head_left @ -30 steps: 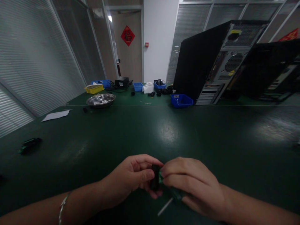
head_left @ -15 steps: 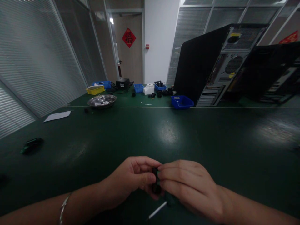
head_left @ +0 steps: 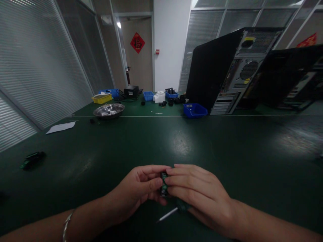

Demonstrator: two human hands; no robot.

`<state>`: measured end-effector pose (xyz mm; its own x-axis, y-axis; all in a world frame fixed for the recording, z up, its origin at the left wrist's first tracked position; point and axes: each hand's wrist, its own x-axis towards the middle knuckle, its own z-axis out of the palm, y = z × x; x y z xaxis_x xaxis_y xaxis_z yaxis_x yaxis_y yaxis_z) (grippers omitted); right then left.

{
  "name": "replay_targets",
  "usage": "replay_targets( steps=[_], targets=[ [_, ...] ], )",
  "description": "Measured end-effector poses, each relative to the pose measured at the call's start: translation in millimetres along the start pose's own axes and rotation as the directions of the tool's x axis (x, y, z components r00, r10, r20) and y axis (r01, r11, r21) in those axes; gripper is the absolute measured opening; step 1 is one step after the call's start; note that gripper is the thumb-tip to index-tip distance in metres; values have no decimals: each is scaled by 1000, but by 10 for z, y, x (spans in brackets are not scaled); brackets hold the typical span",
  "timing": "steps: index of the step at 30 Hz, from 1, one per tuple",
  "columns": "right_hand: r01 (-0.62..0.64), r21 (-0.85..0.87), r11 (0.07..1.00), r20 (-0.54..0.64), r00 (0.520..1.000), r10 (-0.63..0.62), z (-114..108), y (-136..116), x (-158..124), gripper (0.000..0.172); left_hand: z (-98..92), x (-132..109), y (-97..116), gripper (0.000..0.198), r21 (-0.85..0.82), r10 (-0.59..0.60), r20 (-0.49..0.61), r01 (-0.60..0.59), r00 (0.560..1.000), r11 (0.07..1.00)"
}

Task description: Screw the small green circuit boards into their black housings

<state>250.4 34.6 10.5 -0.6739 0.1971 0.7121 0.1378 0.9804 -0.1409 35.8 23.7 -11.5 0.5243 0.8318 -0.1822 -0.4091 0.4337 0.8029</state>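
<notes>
My left hand (head_left: 137, 192) and my right hand (head_left: 195, 193) meet low in the middle of the view, just above the dark green table (head_left: 176, 144). Between their fingertips sits a small black part with a green circuit board (head_left: 164, 184), pinched from both sides. Under my right palm lies a screwdriver (head_left: 174, 211) with a dark green handle, its metal shaft pointing down-left; whether the palm grips it is hidden. A thin silver bracelet (head_left: 66, 225) circles my left wrist.
A black computer tower (head_left: 222, 69) stands at the back right beside a second dark case (head_left: 290, 77). A blue bin (head_left: 194, 109), a steel bowl (head_left: 109, 110), a yellow bin (head_left: 101, 98), a paper sheet (head_left: 60, 127) and a small dark-green object (head_left: 32, 158) lie around.
Both hands have lifted slightly and drawn the small part closer together; the right fingers now cover more of it. The screwdriver shaft has shifted a little under the right palm.
</notes>
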Motion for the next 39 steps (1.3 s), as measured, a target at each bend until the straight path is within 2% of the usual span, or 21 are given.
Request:
replay_targets(
  steps=[6,11,13,15,16,17,18,19,22,23,25,28,31,39],
  targets=[
    [-18,21,1000,41,999,17,29,28,-33,37,20,-25,37,33,6,-4,4,4,1000,1000],
    [-77,66,995,109,992,70,30,35,-54,28,13,-4,60,35,19,8,-27,-7,1000,1000],
    [-138,123,983,89,988,128,31,45,-72,29,-35,37,174,34,40,52,-73,-49,996,998],
    [-215,173,961,51,977,209,42,60,-92,35,-155,78,396,31,101,159,-203,-141,966,985],
    [-249,196,948,41,968,246,52,70,-102,37,-250,89,541,31,142,236,-308,-201,921,969],
    [-282,221,934,46,959,278,63,79,-111,38,-371,89,696,30,185,337,-420,-284,843,941],
    [-311,247,918,64,950,305,76,89,-118,38,-516,76,853,26,220,444,-545,-390,712,894],
    [-339,272,901,91,941,326,87,97,-122,37,-678,49,1000,26,239,490,-596,-442,636,865],
    [-390,331,859,174,920,351,109,110,-121,34,-1183,-95,1315,20,298,527,-747,-505,405,810],
    [-398,342,851,189,916,353,111,111,-119,33,-1329,-150,1370,21,312,518,-784,-504,342,805],
    [-405,357,842,205,913,352,108,106,-119,32,-1553,-242,1420,29,338,499,-831,-492,243,802],
    [-405,359,841,206,913,352,100,96,-134,32,-1726,-308,1425,31,382,501,-850,-467,162,798],
    [-408,349,844,218,911,350,101,89,-146,31,-1780,-311,1429,32,413,508,-853,-438,122,798],
    [-396,338,854,251,912,324,104,87,-129,30,-1744,-289,1448,31,479,559,-823,-408,100,778]
  ],
)
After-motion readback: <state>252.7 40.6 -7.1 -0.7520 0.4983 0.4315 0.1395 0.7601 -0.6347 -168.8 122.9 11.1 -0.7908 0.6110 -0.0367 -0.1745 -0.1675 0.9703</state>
